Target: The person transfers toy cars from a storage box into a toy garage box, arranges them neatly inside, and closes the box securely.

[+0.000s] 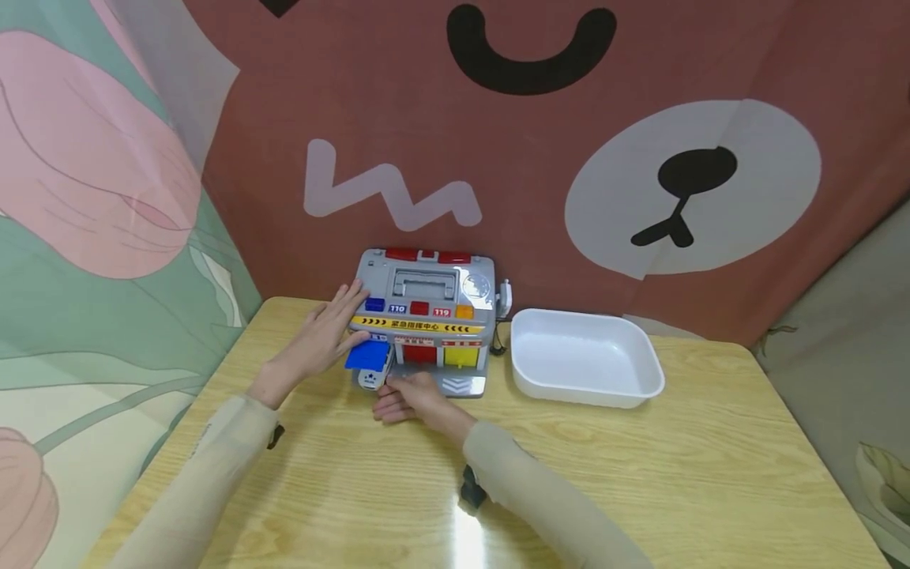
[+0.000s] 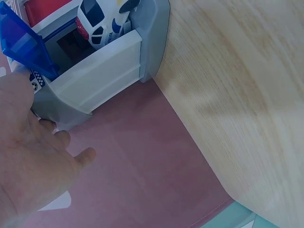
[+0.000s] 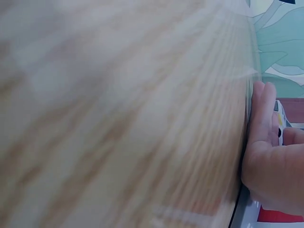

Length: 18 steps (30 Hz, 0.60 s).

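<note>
A grey toy emergency station (image 1: 441,273) stands at the back of the table, its blue door (image 1: 367,356) lifted. In that bay sits a white toy police car (image 1: 370,379), its front end sticking out. My left hand (image 1: 323,332) lies along the station's left side with fingers stretched out, the thumb close at the raised blue door. Low in front of the station, my right hand (image 1: 415,399) pinches the police car's front corner, thumb on top, other fingers extended near the tabletop. In the left wrist view the car's rear (image 2: 88,28) is inside the bay.
Right of the station is a white plastic tray (image 1: 586,356). The station's red door (image 1: 421,353) and yellow door (image 1: 462,356) are down. A white handle-like part (image 1: 504,299) juts from its right side. A printed cloth (image 1: 526,174) hangs right behind the wooden table (image 1: 604,474).
</note>
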{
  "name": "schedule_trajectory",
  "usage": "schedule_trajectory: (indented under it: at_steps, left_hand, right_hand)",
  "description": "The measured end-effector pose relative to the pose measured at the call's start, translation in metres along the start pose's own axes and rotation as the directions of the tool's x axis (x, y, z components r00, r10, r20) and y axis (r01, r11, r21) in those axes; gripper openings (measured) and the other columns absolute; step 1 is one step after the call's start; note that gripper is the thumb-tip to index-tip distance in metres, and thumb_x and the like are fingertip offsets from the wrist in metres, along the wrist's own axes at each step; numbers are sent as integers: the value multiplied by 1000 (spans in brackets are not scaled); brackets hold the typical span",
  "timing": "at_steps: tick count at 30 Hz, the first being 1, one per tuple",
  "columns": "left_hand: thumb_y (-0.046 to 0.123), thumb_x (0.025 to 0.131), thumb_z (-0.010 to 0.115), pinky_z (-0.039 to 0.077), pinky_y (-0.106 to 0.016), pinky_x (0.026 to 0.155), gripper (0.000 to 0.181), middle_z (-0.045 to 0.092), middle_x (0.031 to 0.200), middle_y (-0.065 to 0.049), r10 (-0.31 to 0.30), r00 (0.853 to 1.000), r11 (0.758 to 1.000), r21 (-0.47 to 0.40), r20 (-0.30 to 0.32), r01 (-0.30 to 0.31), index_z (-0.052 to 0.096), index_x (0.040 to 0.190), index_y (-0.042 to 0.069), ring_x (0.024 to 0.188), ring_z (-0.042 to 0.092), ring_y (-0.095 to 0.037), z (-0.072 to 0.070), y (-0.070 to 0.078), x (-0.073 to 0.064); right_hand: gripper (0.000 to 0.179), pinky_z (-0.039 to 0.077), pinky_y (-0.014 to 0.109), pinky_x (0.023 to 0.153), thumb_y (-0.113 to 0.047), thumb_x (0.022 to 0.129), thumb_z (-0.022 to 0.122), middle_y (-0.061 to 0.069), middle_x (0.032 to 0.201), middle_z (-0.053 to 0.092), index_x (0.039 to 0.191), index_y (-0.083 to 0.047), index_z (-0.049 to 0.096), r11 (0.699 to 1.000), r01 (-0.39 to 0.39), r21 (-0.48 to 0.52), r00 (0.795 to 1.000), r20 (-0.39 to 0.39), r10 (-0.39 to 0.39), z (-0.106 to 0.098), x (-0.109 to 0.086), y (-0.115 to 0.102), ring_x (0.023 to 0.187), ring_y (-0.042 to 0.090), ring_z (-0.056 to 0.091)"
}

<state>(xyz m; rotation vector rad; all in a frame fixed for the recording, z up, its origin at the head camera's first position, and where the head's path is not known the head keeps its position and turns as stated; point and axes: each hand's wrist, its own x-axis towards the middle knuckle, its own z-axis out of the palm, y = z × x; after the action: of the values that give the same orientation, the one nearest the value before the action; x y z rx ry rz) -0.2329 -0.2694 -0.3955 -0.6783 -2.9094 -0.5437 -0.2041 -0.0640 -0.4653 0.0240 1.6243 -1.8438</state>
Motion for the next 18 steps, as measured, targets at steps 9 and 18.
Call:
schedule_trajectory:
  at_steps: [9, 18]
  left_hand:
    - [43, 99, 50, 11, -63, 110, 74, 2, 162, -9, -3, 1000, 1000, -8, -6, 3, 15, 155, 10, 147, 1, -30, 0, 0, -1]
    - [46, 99, 48, 10, -62, 111, 74, 0, 162, -7, -8, 1000, 1000, -2, 9, 8, 14, 156, 12, 147, -2, -27, 1, -2, 1]
  right_hand:
    - [36, 56, 42, 79, -15, 99, 42, 25, 106, 67, 119, 11, 58, 998, 5, 55, 990, 139, -13, -5, -2, 5, 96, 35, 68]
    - [54, 52, 48, 88, -31, 98, 35, 29, 126, 57, 137, 5, 45, 996, 11, 93, 975, 222, -32, -9, -5, 0, 111, 41, 59]
